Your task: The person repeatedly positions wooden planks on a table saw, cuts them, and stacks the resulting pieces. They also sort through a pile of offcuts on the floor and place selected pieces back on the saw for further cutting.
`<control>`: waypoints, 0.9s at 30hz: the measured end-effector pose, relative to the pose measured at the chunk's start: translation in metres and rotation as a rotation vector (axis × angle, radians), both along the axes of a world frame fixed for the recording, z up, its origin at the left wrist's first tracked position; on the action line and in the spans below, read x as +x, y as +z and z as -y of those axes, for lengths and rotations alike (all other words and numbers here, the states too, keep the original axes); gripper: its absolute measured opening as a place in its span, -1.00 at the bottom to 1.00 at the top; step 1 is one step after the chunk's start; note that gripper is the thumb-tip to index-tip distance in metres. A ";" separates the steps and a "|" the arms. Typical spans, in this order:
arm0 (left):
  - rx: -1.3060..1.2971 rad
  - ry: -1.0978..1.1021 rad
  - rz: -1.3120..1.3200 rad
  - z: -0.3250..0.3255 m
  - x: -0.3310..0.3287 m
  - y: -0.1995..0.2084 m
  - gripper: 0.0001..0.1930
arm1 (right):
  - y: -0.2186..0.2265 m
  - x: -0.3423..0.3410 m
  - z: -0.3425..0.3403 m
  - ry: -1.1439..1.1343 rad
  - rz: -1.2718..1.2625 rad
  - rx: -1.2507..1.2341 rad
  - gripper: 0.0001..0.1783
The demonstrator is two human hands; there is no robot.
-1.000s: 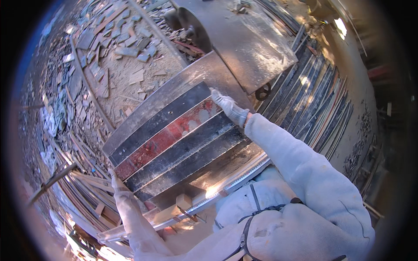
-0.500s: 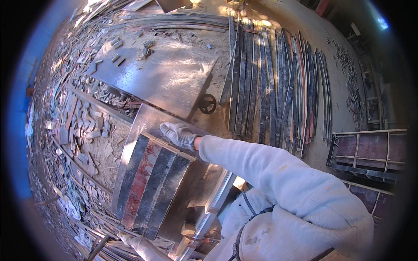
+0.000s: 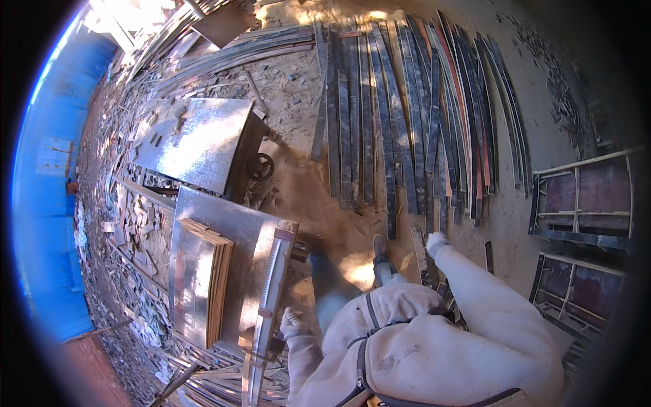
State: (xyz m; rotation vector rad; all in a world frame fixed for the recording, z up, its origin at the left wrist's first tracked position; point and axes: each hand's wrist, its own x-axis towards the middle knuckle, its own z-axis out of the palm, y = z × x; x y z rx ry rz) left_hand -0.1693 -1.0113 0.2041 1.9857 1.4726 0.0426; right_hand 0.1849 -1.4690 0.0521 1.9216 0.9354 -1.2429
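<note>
My left hand (image 3: pixel 293 324), in a pale work glove, is beside the long metal rail (image 3: pixel 272 271) at the near edge of the saw table. Its fingers look curled, with nothing visible in them. Out to the right, my gloved right hand (image 3: pixel 437 243) is above the ground by the near ends of the dark strips (image 3: pixel 390 149); its fingers are too foreshortened to read. A stack of board pieces (image 3: pixel 218 292), with bare wood edges and dark and red faces, lies on the metal table (image 3: pixel 234 220), apart from both hands.
A second metal-topped table (image 3: pixel 203 146) with a black handwheel (image 3: pixel 260 167) stands beyond. Wood scraps (image 3: pixel 139 230) cover the ground at left, before a blue wall (image 3: pixel 51 197). Framed panels (image 3: pixel 583 197) stand at right. My shoe (image 3: pixel 380 244) is on the dirt floor.
My right hand has left the board stack and swung far to the right. My left hand has come in beside the rail. My view has shifted, and my body stands back from the table.
</note>
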 end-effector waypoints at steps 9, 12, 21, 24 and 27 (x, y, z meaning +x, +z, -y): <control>-0.392 -0.397 -0.346 0.018 -0.040 -0.087 -0.76 | -0.016 -0.231 0.279 -0.995 -0.107 -0.183 -0.45; -0.637 -0.359 -0.156 0.020 0.003 -0.090 -0.79 | -0.047 -0.262 0.301 -1.925 -0.006 0.208 -0.44; -0.767 -0.387 0.087 0.058 0.144 -0.108 -0.91 | 0.013 -0.193 0.193 -2.102 0.377 0.392 -0.77; -0.965 -0.224 0.074 0.082 0.133 -0.123 -0.94 | 0.083 -0.167 0.172 -1.552 0.570 0.437 -0.66; -0.458 -0.695 -0.264 0.100 0.081 -0.136 -0.89 | 0.131 -0.152 0.169 -1.607 0.463 0.389 -0.55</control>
